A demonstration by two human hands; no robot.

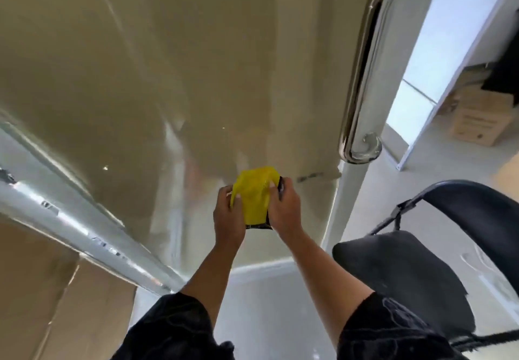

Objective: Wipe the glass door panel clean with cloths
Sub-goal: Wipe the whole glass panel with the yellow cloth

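The glass door panel (174, 73) fills the upper and middle view, tinted and streaked with reflections. Low in front of it both my hands hold a yellow cloth (252, 194) with a dark edge underneath. My left hand (229, 216) grips the cloth's left side, thumb on top. On the right side, my right hand (283, 208) pinches the cloth with curled fingers. The cloth sits close to the lower part of the glass; I cannot tell whether it touches.
A chrome door handle (362, 79) runs down the panel's right edge. A metal frame rail (70, 219) slants across the lower left. A black chair (415, 270) stands close on the right. Cardboard boxes (477, 115) sit at the far right, brown board (56, 289) at lower left.
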